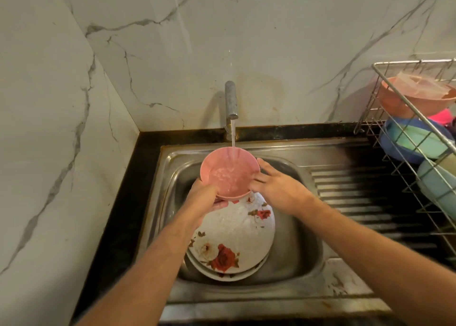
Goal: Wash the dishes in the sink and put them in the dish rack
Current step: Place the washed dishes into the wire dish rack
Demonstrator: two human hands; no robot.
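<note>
Sink (291, 271): brushed steel, dulled, water-stained. Tap (231, 98): matt spotted metal. Pink bowl (217, 167): smooth matt plastic, wetted. Floral plate (237, 229): glossy. Dish rack (404, 108): bright wire. Wall (271, 41): polished marble-look tile. Surface (138, 167): dark, glossy stone.

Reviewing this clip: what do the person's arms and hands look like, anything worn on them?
Both forearms are bare as far as the frame shows, with no sleeves in view. The left hand and right hand wear no gloves, and no watch, bracelet or ring is visible.
</note>
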